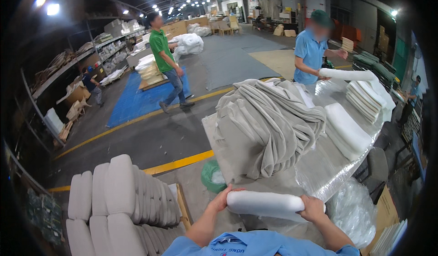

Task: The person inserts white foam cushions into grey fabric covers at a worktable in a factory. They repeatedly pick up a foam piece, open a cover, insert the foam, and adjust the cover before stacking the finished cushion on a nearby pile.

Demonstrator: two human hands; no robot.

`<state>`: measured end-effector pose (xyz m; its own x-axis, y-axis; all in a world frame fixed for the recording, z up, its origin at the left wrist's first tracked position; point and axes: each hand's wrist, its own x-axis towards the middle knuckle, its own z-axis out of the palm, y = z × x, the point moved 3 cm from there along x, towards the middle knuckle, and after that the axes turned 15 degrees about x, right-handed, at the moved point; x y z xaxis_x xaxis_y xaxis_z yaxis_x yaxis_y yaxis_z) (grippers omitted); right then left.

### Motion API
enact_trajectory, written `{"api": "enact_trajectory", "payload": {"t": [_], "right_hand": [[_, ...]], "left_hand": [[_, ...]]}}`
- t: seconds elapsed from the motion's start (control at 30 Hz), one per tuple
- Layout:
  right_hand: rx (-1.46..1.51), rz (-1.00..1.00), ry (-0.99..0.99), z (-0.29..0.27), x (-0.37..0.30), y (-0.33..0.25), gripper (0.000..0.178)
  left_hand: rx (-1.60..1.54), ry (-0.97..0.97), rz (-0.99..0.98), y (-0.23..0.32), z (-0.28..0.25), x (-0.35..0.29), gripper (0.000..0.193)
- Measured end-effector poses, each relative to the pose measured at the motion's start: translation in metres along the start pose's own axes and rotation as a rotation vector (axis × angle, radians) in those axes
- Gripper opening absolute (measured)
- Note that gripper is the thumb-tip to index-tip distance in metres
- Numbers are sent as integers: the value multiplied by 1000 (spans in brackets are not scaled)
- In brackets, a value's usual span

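A long white padded cushion insert [264,203] lies crosswise close to my body at the table's near end. My left hand [222,198] grips its left end, fingers mostly hidden behind it. Around its right end my right hand [314,208] is closed. Just beyond the insert, a tall heap of grey fabric covers [269,123] is piled on the plastic-covered table [315,169]. Further right on that table lie white wrapped pads [349,130] and a stack of thinner white pads [363,100].
Finished grey cushions [121,192] stand in rows at my left. A green bag [213,176] sits by the table's near-left corner; clear plastic wrap [353,205] bulges at right. Across the table a co-worker [312,50] handles a white pad. Another person [164,62] walks on the aisle.
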<state>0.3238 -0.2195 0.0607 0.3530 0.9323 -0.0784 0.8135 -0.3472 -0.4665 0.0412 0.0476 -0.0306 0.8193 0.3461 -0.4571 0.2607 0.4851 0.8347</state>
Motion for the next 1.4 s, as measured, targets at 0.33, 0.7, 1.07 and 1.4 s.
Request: {"api": "enact_trajectory", "payload": {"t": [0.33,0.7,1.07,1.4], "right_hand": [[153,14,-149,-19,5,17,72],[1426,634,68,8,-69,138,76],[875,200,137,-86,38,113,50],[572,-322,30,-30,234,-127,34]], "left_hand": [[1573,31,676,83,139,3,61],[1794,-62,336,64,175,9,53],[1801,-83,449,77,164,-7,37],[1785,134,352,37,134,-20,45]]}}
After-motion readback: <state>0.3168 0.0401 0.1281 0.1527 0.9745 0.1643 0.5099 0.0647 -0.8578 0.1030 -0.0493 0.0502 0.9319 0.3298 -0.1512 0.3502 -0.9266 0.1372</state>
